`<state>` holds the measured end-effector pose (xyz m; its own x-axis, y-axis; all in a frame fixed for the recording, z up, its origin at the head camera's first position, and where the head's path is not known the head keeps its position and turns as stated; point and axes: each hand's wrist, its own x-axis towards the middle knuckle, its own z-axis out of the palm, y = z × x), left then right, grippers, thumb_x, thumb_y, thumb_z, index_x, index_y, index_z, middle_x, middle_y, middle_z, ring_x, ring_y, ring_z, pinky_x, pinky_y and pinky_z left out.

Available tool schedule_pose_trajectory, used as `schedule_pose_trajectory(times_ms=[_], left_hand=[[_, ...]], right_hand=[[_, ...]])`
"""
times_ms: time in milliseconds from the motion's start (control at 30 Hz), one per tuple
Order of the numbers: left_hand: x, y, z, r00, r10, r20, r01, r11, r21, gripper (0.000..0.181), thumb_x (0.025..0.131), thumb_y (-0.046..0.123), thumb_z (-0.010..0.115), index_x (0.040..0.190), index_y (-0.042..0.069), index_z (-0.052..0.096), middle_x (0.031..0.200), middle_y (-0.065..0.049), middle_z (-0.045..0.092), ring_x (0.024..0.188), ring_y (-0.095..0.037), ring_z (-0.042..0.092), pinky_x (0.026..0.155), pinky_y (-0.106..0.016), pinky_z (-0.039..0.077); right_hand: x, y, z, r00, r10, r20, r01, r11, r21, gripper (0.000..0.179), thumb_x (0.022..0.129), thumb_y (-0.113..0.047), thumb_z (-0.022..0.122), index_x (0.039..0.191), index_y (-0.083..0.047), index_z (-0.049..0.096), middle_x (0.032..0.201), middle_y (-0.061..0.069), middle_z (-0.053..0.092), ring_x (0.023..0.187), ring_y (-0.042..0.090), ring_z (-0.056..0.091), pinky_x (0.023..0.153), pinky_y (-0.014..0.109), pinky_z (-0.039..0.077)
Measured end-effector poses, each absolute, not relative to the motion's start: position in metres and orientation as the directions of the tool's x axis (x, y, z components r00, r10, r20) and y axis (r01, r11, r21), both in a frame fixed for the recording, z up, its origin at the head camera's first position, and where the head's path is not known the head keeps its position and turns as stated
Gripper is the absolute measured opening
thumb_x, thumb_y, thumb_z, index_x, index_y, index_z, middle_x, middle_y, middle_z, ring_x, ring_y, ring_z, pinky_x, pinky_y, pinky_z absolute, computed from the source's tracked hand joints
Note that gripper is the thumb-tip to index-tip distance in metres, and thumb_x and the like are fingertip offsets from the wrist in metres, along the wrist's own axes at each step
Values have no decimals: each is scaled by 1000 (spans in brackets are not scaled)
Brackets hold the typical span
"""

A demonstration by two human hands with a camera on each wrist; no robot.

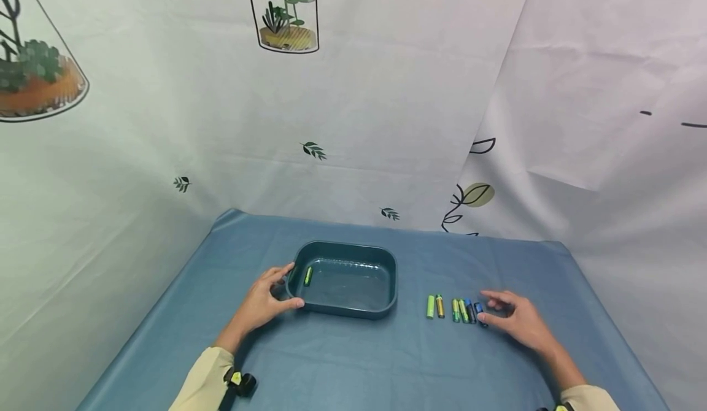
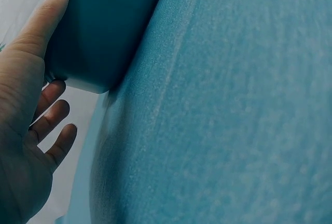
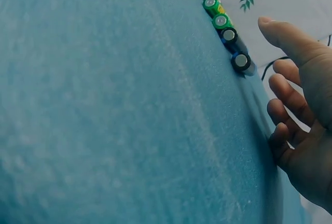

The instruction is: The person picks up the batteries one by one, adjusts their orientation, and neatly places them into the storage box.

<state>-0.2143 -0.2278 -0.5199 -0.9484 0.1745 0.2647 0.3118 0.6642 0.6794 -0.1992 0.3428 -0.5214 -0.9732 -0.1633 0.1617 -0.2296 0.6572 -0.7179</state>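
A dark teal rectangular dish [image 1: 348,310] stands on the table. One green battery [image 1: 308,276] lies inside, near its left end. My left hand [image 1: 265,300] holds the dish's left end, thumb at the near corner and index finger at the far one; in the left wrist view the other fingers hang loose below the rim. To the right lie several batteries in a row: a light green one [image 1: 430,307], yellow-green ones [image 1: 455,310] and dark blue ones [image 1: 471,310]. Beside the rightmost blue battery [image 3: 241,62], my right hand [image 1: 516,320] has its thumb and fingers apart, holding nothing.
A blue cloth [image 1: 353,368] covers the table. White sheets with plant prints [image 1: 386,122] hang behind and at both sides. The row of batteries stands a short way off the dish's right side.
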Motion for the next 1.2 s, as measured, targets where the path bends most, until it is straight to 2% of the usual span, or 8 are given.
schedule_pose_trajectory(times_ms=[300, 767, 1033, 1200], left_hand=[[-214, -228, -521, -949, 171, 265, 311, 653, 691, 94, 74, 46, 91, 152, 14, 51, 133, -10, 59, 105, -26, 61, 85, -50, 51], [-213, -228, -521, -948, 171, 270, 314, 651, 691, 93, 74, 46, 91, 152, 14, 51, 133, -11, 59, 105, -26, 61, 85, -50, 51], [-214, -228, -520, -948, 172, 269, 315, 650, 692, 94, 74, 46, 91, 152, 13, 51, 134, -11, 59, 104, -26, 61, 84, -49, 51], [-214, -228, -520, -948, 173, 267, 314, 648, 694, 94, 74, 46, 91, 153, 13, 51, 134, -11, 59, 104, -25, 61, 86, -49, 52]], right_hand=[[-201, 347, -524, -972, -200, 125, -227, 657, -719, 50, 85, -26, 86, 128, -4, 71, 98, 2, 63, 85, 8, 56, 70, 26, 46], [-203, 354, -529, -968, -250, 25, -198, 695, -691, 61, 82, -39, 86, 133, -9, 69, 98, -1, 60, 79, 9, 49, 68, 27, 40], [-206, 358, -525, -934, -356, 27, -273, 662, -698, 58, 82, -31, 87, 131, -4, 69, 94, -2, 59, 78, 9, 48, 65, 28, 38], [-207, 361, -524, -927, -376, -1, -267, 659, -704, 57, 83, -29, 87, 130, -4, 69, 94, -2, 59, 77, 8, 48, 63, 28, 38]])
